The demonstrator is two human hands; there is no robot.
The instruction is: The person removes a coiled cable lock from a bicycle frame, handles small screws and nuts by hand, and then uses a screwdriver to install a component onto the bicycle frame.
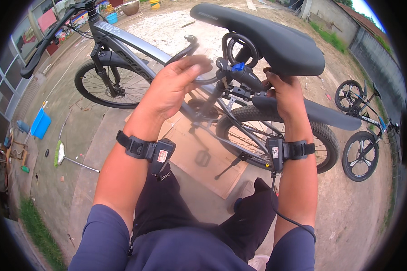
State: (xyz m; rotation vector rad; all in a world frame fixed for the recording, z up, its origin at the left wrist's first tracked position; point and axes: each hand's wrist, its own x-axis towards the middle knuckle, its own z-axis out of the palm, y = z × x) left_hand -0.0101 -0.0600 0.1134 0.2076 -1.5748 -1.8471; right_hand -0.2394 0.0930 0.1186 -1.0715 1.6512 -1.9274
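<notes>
A black cable lock point(246, 76) with a blue patch on its body hangs at the seat post, below the black saddle point(267, 36) of a grey bicycle point(131, 47). Part of its cable is coiled beneath the saddle. My left hand point(178, 83) is closed around a loop of this cable left of the seat post, its fingertips slightly blurred; a free cable end sticks up beyond it. Below the saddle's rear, my right hand point(286, 95) curls its fingers at the right end of the lock body. Its palm side is partly hidden.
Flattened cardboard point(212, 169) lies under the bicycle. A second bicycle point(368, 119) lies to the right near a grey wall. At the left are a blue basin point(40, 123) and a green-bristled broom point(59, 152). The rear mudguard point(332, 116) juts out past my right wrist.
</notes>
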